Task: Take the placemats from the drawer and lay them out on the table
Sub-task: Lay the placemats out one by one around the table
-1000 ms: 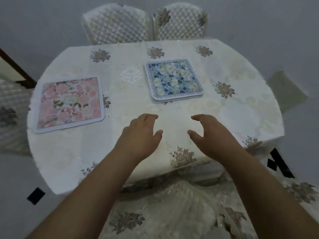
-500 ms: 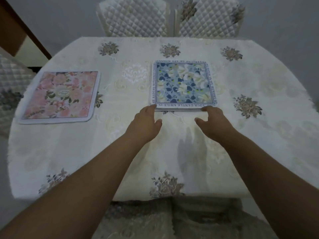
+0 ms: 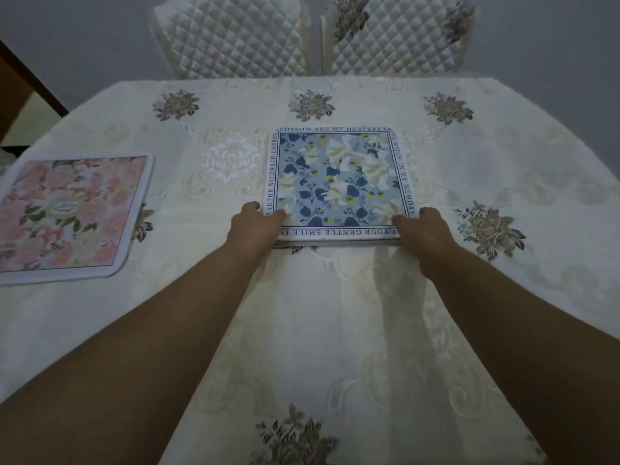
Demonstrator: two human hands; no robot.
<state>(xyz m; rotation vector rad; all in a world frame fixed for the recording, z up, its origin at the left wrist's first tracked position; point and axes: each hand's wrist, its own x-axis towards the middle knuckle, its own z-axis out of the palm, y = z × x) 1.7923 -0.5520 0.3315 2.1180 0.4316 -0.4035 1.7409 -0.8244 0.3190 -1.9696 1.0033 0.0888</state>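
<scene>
Both hands, hovering apart 1 s ago, now pinch near corners of square blue floral placemat stack point(image 3: 339, 182): left hand point(image 3: 255, 226), right hand point(image 3: 422, 229). Next mat about to lift off surface point(image 3: 335, 330).

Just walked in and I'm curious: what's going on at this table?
A person is laying out placemats. Both hands grip the near corners of a blue floral placemat stack in the middle of the table: left hand, right hand. A pink floral placemat already lies flat to the left. Two quilted chairs stand at the far side.
</scene>
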